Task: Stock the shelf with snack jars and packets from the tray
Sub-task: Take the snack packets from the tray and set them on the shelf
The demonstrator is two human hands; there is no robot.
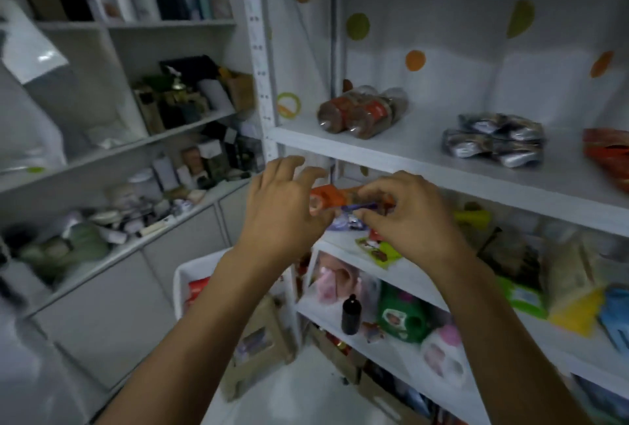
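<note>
- Two bare forearms rose from the bottom edge of the frame and met at centre, in front of the white shelf (408, 157).
- Left hand (282, 207): fingers curved and half spread over the left end of an orange packet (326, 196), thumb beneath it, so the packet sat in its grip. Motion blur hid the finer contact.
- Right hand (412, 220): fingertips drawn together, pinching a thin purple packet (361, 206) just beside the orange one. The two hands were close together but not touching.
- Both packets were held in the air at the front of the second board, just under the upper board's edge.
- Upper board, centre right: clear jars (360, 111) of brown contents lying on their sides in a row; to their right, a heap of silver packets (493, 140); red-orange packets (609, 156) at the right edge of the frame.
- Second board, below the hands: a green packet (377, 251) overhanging the front edge.
- Lower centre: the white tray (183, 275), partly behind the left forearm, with a red packet (199, 288) in it.
- Below the tray: a cardboard box (258, 336).
- Left of frame: a grey shelving unit (136, 142) crowded with blurred small goods.
</note>
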